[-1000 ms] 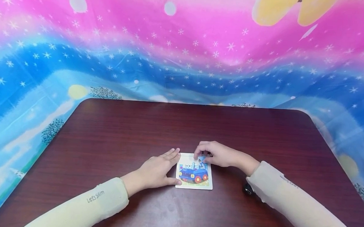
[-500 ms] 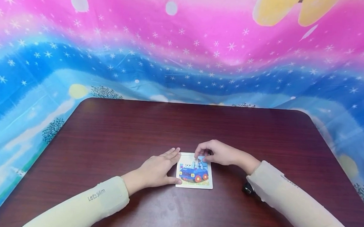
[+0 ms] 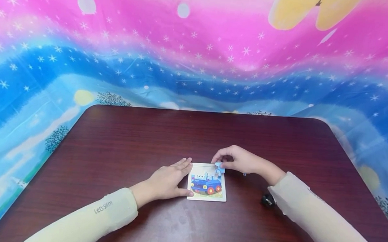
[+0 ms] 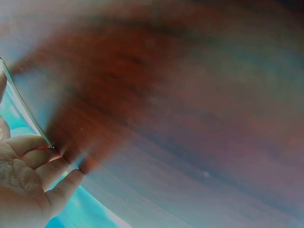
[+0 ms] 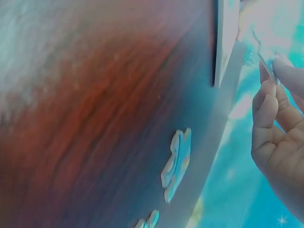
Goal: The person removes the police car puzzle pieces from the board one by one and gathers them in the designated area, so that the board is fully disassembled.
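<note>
A square picture puzzle (image 3: 205, 199) with a pale border and a blue car picture lies on the table. My left hand (image 3: 165, 183) rests at its left edge, fingers extended at the upper corner and thumb on the lower one. Above the puzzle's upper right corner, my right hand (image 3: 244, 161) pinches a light blue puzzle piece (image 3: 219, 168) between thumb and fingers; the right wrist view shows this piece (image 5: 268, 69) nearly edge-on. Pale shows beneath at the picture's top. In the left wrist view, my left hand (image 4: 28, 175) partly hides the board's edge.
Loose puzzle pieces (image 5: 176, 164) lie on the table beside the board in the right wrist view, with another (image 5: 149, 221) at the bottom edge. A small black object (image 3: 268, 200) is by the right sleeve. Behind the brown table (image 3: 180, 135) hangs a patterned cloth (image 3: 196, 63).
My right hand has moved up and to the right, with the light blue piece now lifted over the board's upper right corner. My left hand has stayed in place.
</note>
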The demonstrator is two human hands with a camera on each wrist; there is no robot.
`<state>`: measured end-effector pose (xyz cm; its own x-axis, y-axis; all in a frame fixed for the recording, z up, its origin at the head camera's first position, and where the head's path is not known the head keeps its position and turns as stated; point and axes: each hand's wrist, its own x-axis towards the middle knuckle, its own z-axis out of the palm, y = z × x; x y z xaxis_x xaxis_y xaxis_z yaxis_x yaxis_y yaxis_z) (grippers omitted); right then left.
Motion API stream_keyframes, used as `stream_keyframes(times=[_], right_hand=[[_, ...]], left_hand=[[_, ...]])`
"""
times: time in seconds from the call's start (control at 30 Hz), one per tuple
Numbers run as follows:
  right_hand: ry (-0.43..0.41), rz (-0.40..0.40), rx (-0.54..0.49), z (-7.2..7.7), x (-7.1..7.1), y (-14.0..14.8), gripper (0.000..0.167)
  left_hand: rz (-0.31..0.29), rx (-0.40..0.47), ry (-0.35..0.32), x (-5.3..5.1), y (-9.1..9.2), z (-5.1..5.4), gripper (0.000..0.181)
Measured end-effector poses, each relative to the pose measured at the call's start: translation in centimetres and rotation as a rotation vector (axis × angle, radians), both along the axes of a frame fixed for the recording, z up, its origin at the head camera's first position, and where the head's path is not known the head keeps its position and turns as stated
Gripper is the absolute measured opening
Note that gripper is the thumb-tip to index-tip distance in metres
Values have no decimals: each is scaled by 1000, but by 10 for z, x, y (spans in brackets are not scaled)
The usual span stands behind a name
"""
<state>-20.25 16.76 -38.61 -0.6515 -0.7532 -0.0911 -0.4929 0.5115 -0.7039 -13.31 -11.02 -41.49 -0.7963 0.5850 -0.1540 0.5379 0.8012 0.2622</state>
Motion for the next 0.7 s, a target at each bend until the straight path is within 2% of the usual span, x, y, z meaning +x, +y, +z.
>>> stream_keyframes(times=[0.17, 0.7], right_hand=[[-8, -51, -1, 5, 2, 10, 23], [101, -121, -43, 14, 1, 56, 21]], left_hand=[[4, -1, -4, 1, 0, 0, 92], [6, -18, 12, 1, 1, 1, 92]])
